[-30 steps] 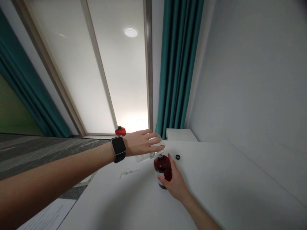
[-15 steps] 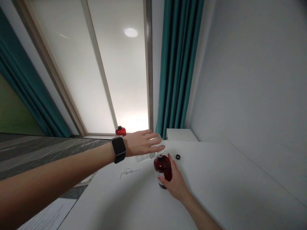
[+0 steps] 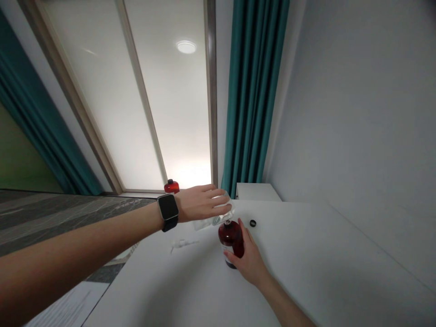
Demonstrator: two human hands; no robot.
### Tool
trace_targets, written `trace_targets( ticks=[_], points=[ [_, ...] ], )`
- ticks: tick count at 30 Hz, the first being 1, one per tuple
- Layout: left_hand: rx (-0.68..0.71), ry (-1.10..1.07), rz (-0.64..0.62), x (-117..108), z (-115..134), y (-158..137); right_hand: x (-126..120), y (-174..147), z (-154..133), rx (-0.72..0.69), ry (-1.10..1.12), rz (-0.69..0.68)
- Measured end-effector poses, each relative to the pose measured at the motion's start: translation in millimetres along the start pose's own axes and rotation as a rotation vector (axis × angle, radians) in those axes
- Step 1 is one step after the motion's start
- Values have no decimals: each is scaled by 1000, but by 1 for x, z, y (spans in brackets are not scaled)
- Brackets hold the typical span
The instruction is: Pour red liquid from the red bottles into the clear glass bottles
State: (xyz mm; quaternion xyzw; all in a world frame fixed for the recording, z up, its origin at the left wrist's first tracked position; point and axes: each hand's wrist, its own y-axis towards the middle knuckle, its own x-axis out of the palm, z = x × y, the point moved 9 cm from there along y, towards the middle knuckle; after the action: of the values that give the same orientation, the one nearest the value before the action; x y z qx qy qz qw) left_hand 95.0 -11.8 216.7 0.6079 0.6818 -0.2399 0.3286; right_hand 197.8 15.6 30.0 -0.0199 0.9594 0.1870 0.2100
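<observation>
My left hand (image 3: 206,203), with a black watch on the wrist, is wrapped over a clear container (image 3: 223,217). That container lies tilted, its lower right end at the mouth of a dark red-brown bottle (image 3: 230,236); whether the two touch I cannot tell. My right hand (image 3: 247,259) grips the brown bottle from the right, thumb across its white label. The bottle stands upright on the white table (image 3: 289,272). A small black cap (image 3: 252,223) lies right of the bottle. To the left rests a clear pump head (image 3: 184,244) with its tube.
Another red-brown bottle (image 3: 171,186) with a black cap stands behind my left wrist. A white box-like piece (image 3: 257,191) is beyond the table's far edge, near the teal curtain (image 3: 257,91). Printed paper (image 3: 71,304) lies at lower left. A wall (image 3: 357,113) rises on the right.
The clear container and the fingers of my left hand have shifted very slightly. My right hand and the brown bottle stay where they were.
</observation>
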Motion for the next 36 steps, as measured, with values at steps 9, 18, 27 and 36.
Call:
trace_targets(
  ticks=[9, 18, 27, 36],
  points=[
    [-30, -118, 55, 0, -5, -3, 1, -1, 1, -6, 5, 5],
    [3, -33, -27, -3, 1, 3, 1, 1, 0, -23, 20, 17],
    [-25, -52, -10, -5, 0, 3, 3, 2, 3, -18, 12, 13],
    [6, -31, -22, -6, 2, 7, 3, 1, 1, -50, 9, 38]
  ],
)
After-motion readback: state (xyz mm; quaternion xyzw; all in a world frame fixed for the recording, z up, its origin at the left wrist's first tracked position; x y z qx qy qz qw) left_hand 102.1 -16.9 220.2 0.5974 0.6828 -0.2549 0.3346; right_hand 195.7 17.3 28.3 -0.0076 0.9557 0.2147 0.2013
